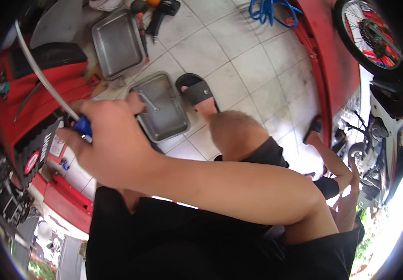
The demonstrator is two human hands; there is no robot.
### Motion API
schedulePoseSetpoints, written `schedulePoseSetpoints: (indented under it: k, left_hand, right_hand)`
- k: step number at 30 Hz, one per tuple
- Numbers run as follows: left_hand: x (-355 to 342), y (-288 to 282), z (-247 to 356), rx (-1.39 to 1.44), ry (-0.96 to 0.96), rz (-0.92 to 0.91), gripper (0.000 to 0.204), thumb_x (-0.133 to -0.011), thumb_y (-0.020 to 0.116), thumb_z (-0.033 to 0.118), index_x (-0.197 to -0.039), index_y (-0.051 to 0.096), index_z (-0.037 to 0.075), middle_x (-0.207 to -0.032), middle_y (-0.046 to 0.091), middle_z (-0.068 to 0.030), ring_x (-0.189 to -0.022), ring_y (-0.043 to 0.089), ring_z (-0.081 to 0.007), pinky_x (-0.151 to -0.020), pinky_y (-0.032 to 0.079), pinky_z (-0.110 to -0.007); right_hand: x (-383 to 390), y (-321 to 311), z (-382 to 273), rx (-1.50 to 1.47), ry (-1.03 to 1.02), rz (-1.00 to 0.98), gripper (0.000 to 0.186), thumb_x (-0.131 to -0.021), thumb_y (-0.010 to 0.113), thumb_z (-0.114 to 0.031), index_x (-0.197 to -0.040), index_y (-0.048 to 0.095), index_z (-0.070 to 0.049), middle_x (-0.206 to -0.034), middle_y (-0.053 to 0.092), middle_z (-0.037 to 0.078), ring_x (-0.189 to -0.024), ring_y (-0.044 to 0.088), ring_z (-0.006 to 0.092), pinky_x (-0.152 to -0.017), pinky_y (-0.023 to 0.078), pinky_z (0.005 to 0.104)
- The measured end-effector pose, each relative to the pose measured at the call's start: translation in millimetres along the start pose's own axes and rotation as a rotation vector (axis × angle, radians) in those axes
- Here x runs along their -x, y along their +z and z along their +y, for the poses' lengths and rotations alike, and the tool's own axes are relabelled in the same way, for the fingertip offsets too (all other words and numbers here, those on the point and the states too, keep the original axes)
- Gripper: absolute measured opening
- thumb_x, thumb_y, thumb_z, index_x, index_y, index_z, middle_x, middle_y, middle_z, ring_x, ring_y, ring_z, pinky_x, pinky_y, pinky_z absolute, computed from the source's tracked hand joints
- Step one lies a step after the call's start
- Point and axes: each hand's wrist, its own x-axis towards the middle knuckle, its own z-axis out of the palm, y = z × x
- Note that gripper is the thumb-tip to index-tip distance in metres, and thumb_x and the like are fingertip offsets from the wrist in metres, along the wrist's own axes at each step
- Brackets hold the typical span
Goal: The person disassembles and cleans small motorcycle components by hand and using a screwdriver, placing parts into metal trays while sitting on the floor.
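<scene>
My right hand [113,135] reaches across to the left, its fingers closed round the blue end piece [83,126] of a long, pale, curved tube [43,77]. The tube runs up toward the upper left; its exact kind is unclear. Just left of the hand is a black ribbed part [36,147] with white lettering and a red sticker. Behind the fingers stands a red motorcycle body panel [22,95] with a black top. A metal tray [175,128] sits on the floor beyond my wrist, a silver rod-shaped tool [149,100] in it. My left hand does not show.
A second metal tray [99,44] lies farther off, beside a dark pistol-shaped tool [164,16] and a red-handled tool [143,35]. Blue hose [269,11] is coiled near a red platform [334,60]. A motorcycle wheel [362,32] and another person's leg [327,156] are at right.
</scene>
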Motion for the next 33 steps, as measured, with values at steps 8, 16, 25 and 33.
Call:
schedulePoseSetpoints:
  k: [8, 16, 25, 33]
  left_hand:
    - [29.0, 6.5, 47.4, 0.064, -0.012, -0.131, 0.030, -0.072, 0.075, 0.016, -0.090, 0.071, -0.008, -0.097, 0.069, -0.0283, -0.098, 0.069, -0.0366, -0.082, 0.056, -0.038]
    - [39.7, 41.7, 33.1, 0.116, -0.010, 0.184, 0.036, -0.073, 0.081, 0.026, -0.096, 0.073, -0.001, -0.081, 0.072, -0.0181, -0.076, 0.072, -0.0302, -0.074, 0.056, -0.037]
    - [197.4, -79.6, 43.4, 0.739, 0.181, 0.255, 0.026, -0.088, 0.070, 0.022, -0.105, 0.071, 0.002, -0.086, 0.070, -0.0112, -0.071, 0.061, -0.0170, -0.068, 0.047, -0.030]
    - [366.2, -168.8, -8.7, 1.223, 0.275, 0.779, 0.028, -0.096, 0.063, 0.019, -0.117, 0.066, 0.001, -0.063, 0.050, 0.0049, -0.050, 0.037, -0.0035, -0.047, 0.028, -0.022]
  right_hand:
    - [14.5, -14.0, -6.9, 0.123, -0.036, 0.085, 0.023, -0.080, 0.071, -0.011, -0.089, 0.064, 0.009, -0.073, 0.062, 0.027, -0.076, 0.065, 0.0421, -0.072, 0.050, 0.0466]
    - [29.4, -1.5, -6.3, 0.054, -0.099, 0.001, 0.032, -0.081, 0.073, -0.018, -0.098, 0.066, 0.008, -0.075, 0.064, 0.024, -0.074, 0.066, 0.0394, -0.071, 0.051, 0.0424]
    - [16.1, -0.3, 11.0, 0.245, -0.032, -0.054, 0.031, -0.079, 0.077, -0.024, -0.095, 0.071, 0.001, -0.069, 0.066, 0.017, -0.065, 0.066, 0.0302, -0.066, 0.052, 0.0394]
    - [34.2, 30.5, 21.4, 0.394, -0.106, -0.301, 0.035, -0.079, 0.079, -0.023, -0.105, 0.071, -0.001, -0.063, 0.057, 0.007, -0.055, 0.060, 0.0138, -0.057, 0.049, 0.0341]
